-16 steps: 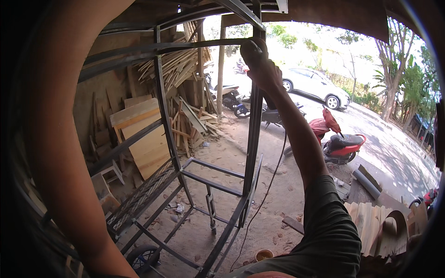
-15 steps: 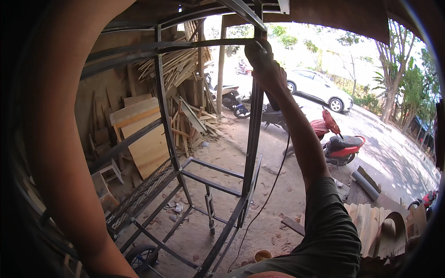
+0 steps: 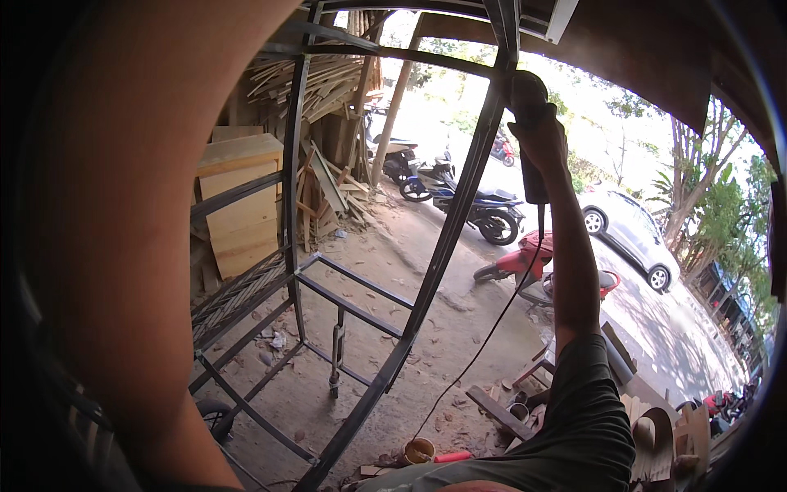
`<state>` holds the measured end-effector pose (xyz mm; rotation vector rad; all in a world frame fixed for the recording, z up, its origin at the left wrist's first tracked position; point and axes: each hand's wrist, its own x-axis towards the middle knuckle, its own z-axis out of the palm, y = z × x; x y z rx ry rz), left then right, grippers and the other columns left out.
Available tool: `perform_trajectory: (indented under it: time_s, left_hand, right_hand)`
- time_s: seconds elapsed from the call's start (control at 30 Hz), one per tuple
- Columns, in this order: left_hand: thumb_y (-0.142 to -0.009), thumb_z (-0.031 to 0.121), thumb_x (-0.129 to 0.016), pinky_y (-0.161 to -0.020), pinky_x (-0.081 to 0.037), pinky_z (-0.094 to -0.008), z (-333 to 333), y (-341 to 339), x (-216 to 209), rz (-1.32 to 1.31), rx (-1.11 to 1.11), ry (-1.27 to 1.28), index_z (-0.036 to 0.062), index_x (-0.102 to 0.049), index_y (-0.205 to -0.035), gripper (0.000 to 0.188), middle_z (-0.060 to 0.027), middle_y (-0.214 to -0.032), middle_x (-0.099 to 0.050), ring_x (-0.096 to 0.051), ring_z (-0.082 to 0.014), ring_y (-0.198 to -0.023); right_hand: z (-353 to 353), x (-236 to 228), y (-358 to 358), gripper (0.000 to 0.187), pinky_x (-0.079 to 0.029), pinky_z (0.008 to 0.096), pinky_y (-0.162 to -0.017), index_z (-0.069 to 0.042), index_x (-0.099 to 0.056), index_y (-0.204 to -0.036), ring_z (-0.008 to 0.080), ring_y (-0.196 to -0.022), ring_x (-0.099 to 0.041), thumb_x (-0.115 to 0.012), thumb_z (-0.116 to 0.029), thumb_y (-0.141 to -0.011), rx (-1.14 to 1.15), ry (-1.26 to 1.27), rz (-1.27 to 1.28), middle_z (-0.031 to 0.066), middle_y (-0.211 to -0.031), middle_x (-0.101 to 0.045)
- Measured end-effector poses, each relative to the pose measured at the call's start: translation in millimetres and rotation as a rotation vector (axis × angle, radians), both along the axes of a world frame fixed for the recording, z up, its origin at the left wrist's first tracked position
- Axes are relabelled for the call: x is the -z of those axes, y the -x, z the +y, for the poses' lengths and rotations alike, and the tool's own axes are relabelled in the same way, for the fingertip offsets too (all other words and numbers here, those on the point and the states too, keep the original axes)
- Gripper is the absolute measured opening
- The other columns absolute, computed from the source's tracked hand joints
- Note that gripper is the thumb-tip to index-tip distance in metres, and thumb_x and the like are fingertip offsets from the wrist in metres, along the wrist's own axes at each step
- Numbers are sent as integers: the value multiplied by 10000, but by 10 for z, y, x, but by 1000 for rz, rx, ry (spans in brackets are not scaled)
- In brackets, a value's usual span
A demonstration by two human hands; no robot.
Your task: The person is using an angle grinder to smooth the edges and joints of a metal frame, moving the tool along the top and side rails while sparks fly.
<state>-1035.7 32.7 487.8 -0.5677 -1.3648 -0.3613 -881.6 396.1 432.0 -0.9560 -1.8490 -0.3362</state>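
My right hand (image 3: 548, 146) is raised and wrapped around a dark angle grinder (image 3: 535, 182), its cord hanging down to the lower middle. The grinder's round head is up against or close beside the upper part of a metal post; contact is hard to make out. This post belongs to a tall frame of welded dark metal tubes (image 3: 447, 250), with crossbars at the top and a lower rack. My left arm (image 3: 123, 213) reaches up along the left side, and its hand lies beyond the upper edge of the picture.
A wheel (image 3: 215, 418) sits at the frame's lower left. Planks and boards (image 3: 242, 217) lean at the back left. Motorbikes (image 3: 496, 215) and a silver car (image 3: 631, 230) stand outside. Near me are a small tub (image 3: 418, 450), a red object (image 3: 452, 456) and wood pieces (image 3: 498, 412).
My view has shifted and tilted, so the frame now leans in the picture. The grinder, earlier overlapping the post's top, now appears at its right side, still in my right hand.
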Motion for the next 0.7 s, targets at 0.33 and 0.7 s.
perform_trajectory:
  time_s: [0.33, 0.7]
  left_hand:
    - [-842, 543, -733, -1053, -428, -443, -81, 57, 46, 25, -2, 4, 6, -729, -928, 544, -123, -934, -715, -645, -267, -1068]
    - [-840, 547, -732, -1049, -424, -446, -106, 64, -142, 86, -82, -10, 10, -730, -916, 543, -112, -914, -714, -646, -261, -1050]
  right_hand:
    - [-15, 24, 56, 694, -554, 502, -822, -23, -467, -1233, 434, -964, -706, -828, -352, -740, -5, 33, 1, 259, -1052, -714]
    - [-29, -83, 477, 736, -564, 498, -821, 19, -441, -1272, 426, -941, -714, -807, -333, -740, -62, 122, 15, 263, -1013, -717]
